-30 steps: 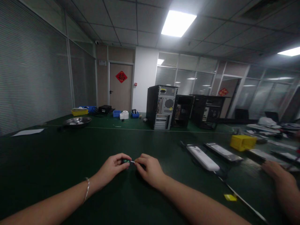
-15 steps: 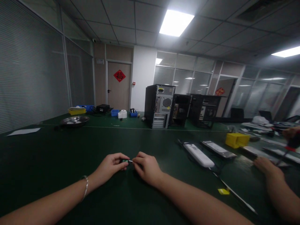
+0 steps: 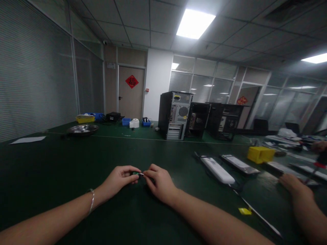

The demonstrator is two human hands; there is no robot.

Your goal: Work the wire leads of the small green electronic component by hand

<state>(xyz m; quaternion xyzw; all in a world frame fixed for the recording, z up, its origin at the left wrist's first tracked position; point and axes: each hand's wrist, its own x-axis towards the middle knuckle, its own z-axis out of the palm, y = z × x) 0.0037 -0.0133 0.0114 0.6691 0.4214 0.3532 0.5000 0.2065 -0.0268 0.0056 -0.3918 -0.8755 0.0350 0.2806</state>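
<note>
My left hand (image 3: pixel 120 177), with a bracelet at its wrist, pinches a small green circuit board (image 3: pixel 135 173) between thumb and fingers. From the board's right side a thin silver metal piece (image 3: pixel 141 174) reaches toward my right hand (image 3: pixel 160 182). The thumb and fingertips of that hand are closed on the silver end. Whether the metal is part of the board or a separate piece is too small to tell. Both hands are a little above the green table (image 3: pixel 84 163), close together near the middle of the view.
To the right lie a white power strip (image 3: pixel 217 170) with its cable, a hard drive (image 3: pixel 239 164), a yellow bin (image 3: pixel 260 154) and a yellow tag (image 3: pixel 244 211). A co-worker's hand (image 3: pixel 293 185) is at far right, beside a screwdriver. Computer cases (image 3: pixel 176 115) and a metal bowl (image 3: pixel 83 130) stand behind.
The view has shifted slightly, so the surroundings sit a bit further right. My hands keep nearly the same pose, and slightly more green of the board shows.
</note>
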